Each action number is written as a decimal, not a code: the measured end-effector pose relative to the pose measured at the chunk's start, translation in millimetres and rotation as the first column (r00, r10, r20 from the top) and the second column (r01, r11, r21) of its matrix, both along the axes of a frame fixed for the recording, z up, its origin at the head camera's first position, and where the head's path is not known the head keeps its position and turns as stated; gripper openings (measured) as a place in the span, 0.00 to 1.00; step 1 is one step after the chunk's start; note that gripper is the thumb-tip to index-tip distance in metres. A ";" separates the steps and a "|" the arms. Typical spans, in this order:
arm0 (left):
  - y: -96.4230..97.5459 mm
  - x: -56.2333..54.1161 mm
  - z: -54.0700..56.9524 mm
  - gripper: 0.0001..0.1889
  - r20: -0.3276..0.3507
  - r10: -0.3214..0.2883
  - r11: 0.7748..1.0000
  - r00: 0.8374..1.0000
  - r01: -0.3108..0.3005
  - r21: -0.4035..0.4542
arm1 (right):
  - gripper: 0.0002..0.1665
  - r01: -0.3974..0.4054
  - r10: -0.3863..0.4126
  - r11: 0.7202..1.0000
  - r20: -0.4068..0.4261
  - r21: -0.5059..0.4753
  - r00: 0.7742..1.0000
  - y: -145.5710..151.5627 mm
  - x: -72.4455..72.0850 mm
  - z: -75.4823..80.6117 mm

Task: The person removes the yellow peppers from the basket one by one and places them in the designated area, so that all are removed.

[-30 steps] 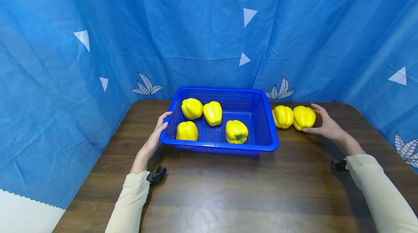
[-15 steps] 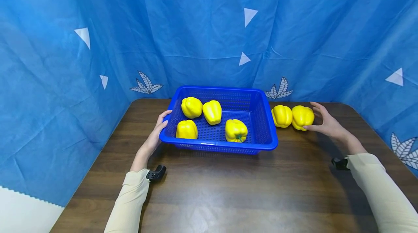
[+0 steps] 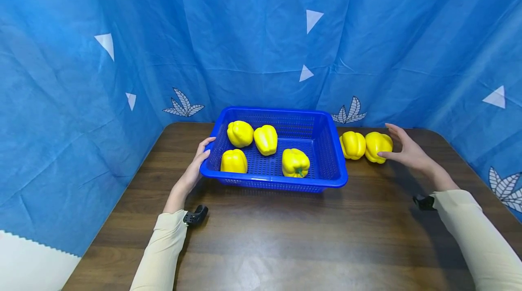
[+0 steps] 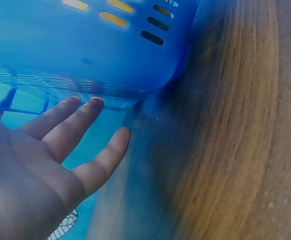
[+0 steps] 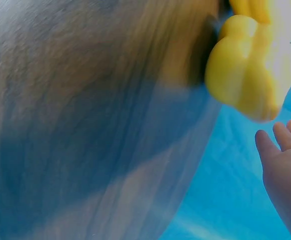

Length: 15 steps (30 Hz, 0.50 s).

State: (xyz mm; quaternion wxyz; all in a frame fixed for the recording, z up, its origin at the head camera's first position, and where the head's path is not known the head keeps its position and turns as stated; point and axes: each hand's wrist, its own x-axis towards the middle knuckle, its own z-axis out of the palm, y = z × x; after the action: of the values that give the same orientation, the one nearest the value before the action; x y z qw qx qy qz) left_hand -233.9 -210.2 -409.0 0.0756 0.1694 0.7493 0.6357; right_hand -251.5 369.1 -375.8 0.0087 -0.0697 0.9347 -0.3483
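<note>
In the head view, a blue plastic basket [image 3: 273, 183] holds several yellow bell peppers, among them a front right one [image 3: 295, 162] with a green stem end. My left hand [image 3: 191, 177] rests at the basket's left rim, fingertips touching it. Straight, spread fingers [image 4: 68, 127] show beside the basket's wall in the left wrist view; that view hides the thumb. On the right, my right hand [image 3: 412, 152] is spread round the outer yellow bell pepper [image 3: 377, 147]. A gap shows between its fingers and that pepper [image 5: 250, 67] in the right wrist view.
Another yellow bell pepper [image 3: 353, 145] lies between the outer one and the basket's right wall. Everything stands on a brown wooden table [image 3: 285, 236]. A blue patterned curtain [image 3: 244, 32] hangs behind it and at both sides.
My right hand's fingers have spread wider and drawn slightly off the outer bell pepper, which stays in place. My left hand and the basket have not visibly moved.
</note>
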 end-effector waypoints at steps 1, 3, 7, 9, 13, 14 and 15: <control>0.1 0.2 0.2 0.28 -0.001 0.001 1.000 1.000 -0.001 -0.004 | 0.59 -0.004 0.004 1.000 -0.008 0.007 1.000 -1.4 -0.3 1.1; 0.2 0.0 0.2 0.28 -0.002 0.003 1.000 1.000 -0.003 -0.002 | 0.58 -0.012 0.013 1.000 -0.020 0.013 1.000 -4.2 -0.7 3.2; 0.6 0.3 -0.2 0.28 0.006 0.012 1.000 1.000 -0.012 -0.017 | 0.56 -0.027 0.028 1.000 -0.044 0.006 0.999 -7.8 0.3 5.7; 0.7 0.3 -0.6 0.28 0.010 0.014 1.000 1.000 -0.014 -0.021 | 0.55 -0.035 0.035 0.999 -0.055 0.003 0.998 -9.6 0.6 6.6; 0.7 0.4 -0.7 0.27 0.011 0.015 1.000 1.000 -0.015 -0.021 | 0.53 -0.049 0.049 0.999 -0.064 0.007 0.997 -13.4 0.2 8.7; 0.6 0.7 -0.4 0.27 0.011 0.016 1.000 1.000 -0.015 -0.020 | 0.52 -0.050 0.050 0.999 -0.063 0.009 0.997 -14.3 0.0 9.3; 0.5 0.5 -0.5 0.27 0.011 0.015 1.000 1.000 -0.015 -0.020 | 0.52 -0.050 0.050 0.999 -0.063 0.012 0.997 -15.0 -0.4 9.9</control>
State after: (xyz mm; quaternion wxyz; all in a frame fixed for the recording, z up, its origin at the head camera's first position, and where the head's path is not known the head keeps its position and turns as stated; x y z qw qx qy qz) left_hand -233.4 -209.6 -409.5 0.0765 0.1595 0.7564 0.6297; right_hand -251.9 354.1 -365.9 -0.0116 -0.1039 0.9343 -0.3409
